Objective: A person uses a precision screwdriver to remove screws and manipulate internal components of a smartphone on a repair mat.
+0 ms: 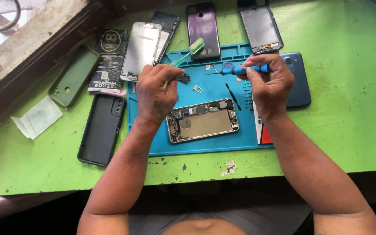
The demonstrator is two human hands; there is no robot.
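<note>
An opened phone body (203,120) with bare circuit parts lies on a blue repair mat (205,141). Above its left end, my left hand (155,93) is closed on the handle of a green toothbrush (188,52), whose bristle head points to the upper right. My right hand (268,82) grips a blue-handled screwdriver (242,69) level over the mat, tip pointing left. A black pry tool (233,96), a small dark part (183,78) and a small SIM tray (197,89) rest on the mat between my hands.
On the green table (349,109): a black case (102,129), a green case (74,76), a dark packet (109,61), a metal phone frame (142,50), a purple back cover (203,28), a dark frame (260,26), a blue phone (300,80) under my right hand. Folded clear film (38,117) lies left.
</note>
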